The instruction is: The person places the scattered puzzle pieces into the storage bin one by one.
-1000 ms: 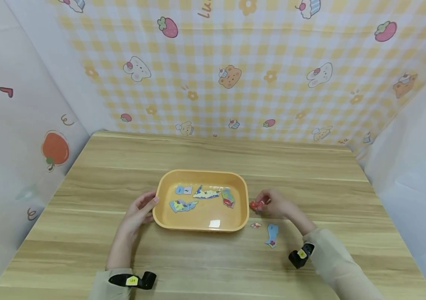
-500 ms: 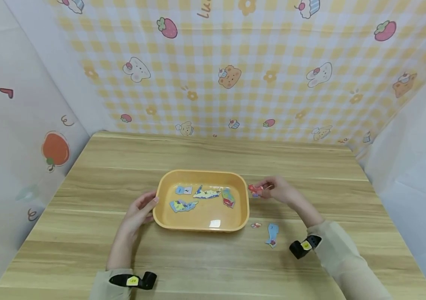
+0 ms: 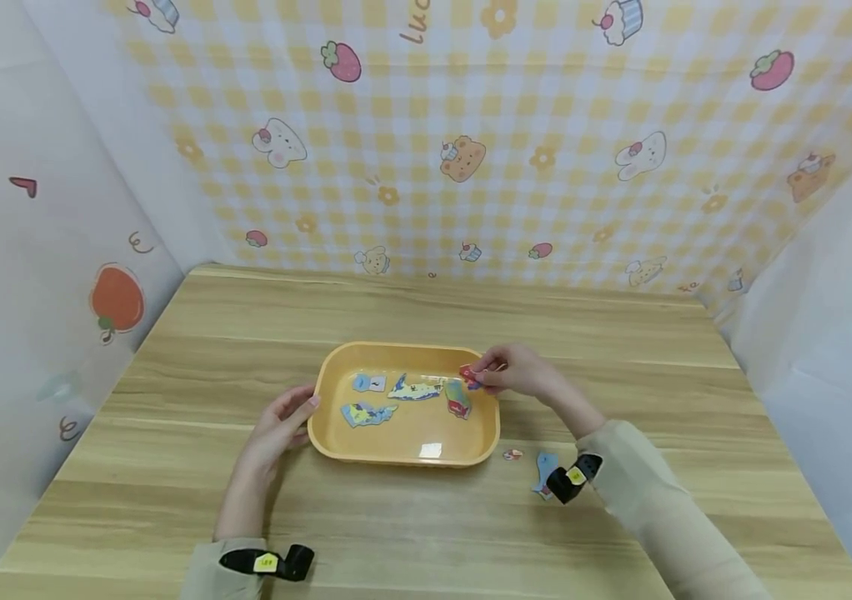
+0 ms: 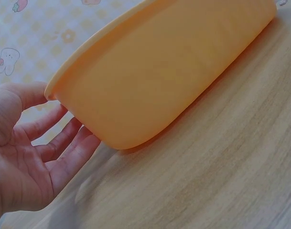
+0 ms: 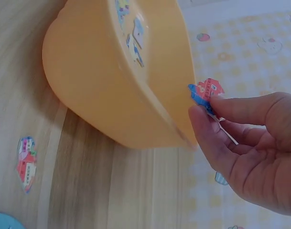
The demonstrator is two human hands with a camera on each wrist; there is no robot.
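The left hand (image 3: pixel 279 422) grips the tray (image 3: pixel 381 446) at its left end, probably for steadiness, while the right hand (image 3: pixel 519 369) pinches the red-blue piece (image 5: pixel 208 88) by its edge above the tray's right side.

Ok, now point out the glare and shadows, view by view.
Head: a bright white glare patch on the floor of the tray, toward the near side; left wrist: dimmer, with shadow on the table along the tray's base; right wrist: also dim, table shadowed beside the tray.
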